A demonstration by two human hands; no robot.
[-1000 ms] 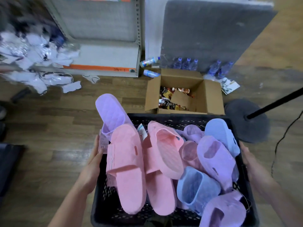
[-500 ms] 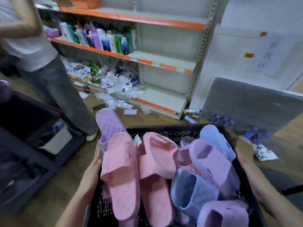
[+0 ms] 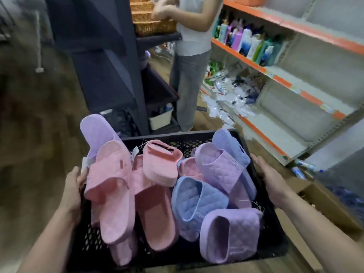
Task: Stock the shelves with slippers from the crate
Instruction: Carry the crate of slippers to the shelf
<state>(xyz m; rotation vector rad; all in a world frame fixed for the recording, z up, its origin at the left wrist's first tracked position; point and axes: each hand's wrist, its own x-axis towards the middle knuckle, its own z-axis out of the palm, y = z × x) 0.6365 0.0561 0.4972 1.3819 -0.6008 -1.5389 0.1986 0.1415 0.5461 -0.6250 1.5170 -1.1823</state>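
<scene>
A black plastic crate (image 3: 272, 231) fills the lower middle of the head view, held up off the floor. It is heaped with several pink slippers (image 3: 116, 196), purple slippers (image 3: 230, 235) and blue slippers (image 3: 195, 200). One purple slipper (image 3: 96, 131) sticks out over the far left corner. My left hand (image 3: 71, 192) grips the crate's left rim. On the opposite side, my right hand (image 3: 272, 181) holds the right rim.
White shelves (image 3: 295, 107) with orange edges stand at the right, with bottles (image 3: 248, 42) above and plastic packets (image 3: 232, 95) spilling low. A person (image 3: 191, 62) stands ahead by a dark rack (image 3: 110, 62) with wicker baskets (image 3: 151, 22). A cardboard box (image 3: 331, 203) lies at my right.
The crate has been lifted and carried as my view swung up and left. The cardboard box and floor gave way to the shelves, the dark rack and the person. Both hands kept their hold.
</scene>
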